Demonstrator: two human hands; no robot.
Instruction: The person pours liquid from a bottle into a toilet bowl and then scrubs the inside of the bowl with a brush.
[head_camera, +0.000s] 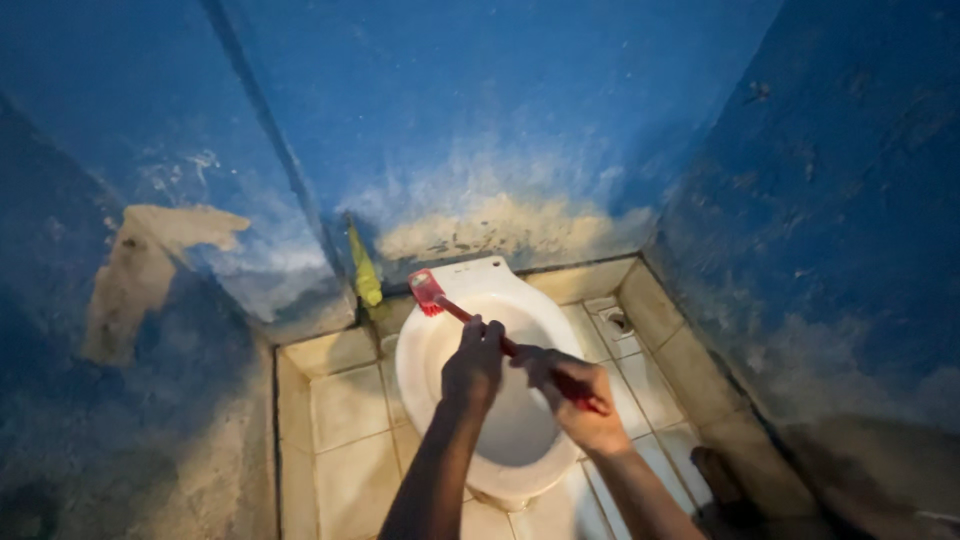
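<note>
Over the white toilet bowl, left hand and right hand clenched round red brush

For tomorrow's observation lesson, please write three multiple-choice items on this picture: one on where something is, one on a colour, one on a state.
1. Where is the head of the brush?
A. At the far rim of the toilet, near the wall
B. On the floor tiles beside the toilet
C. Against the right-hand wall

2. What colour are the walls?
A. White
B. Blue
C. Green

3. How is the brush held?
A. In one hand only
B. In both hands
C. It lies loose, held by no one

Answers:
1 A: the red bristles sit at the back edge of the white bowl, below the worn patch of wall.
2 B: the paint is blue, flaked pale near the floor.
3 B: the left hand and right hand are both closed round the red handle.
</note>
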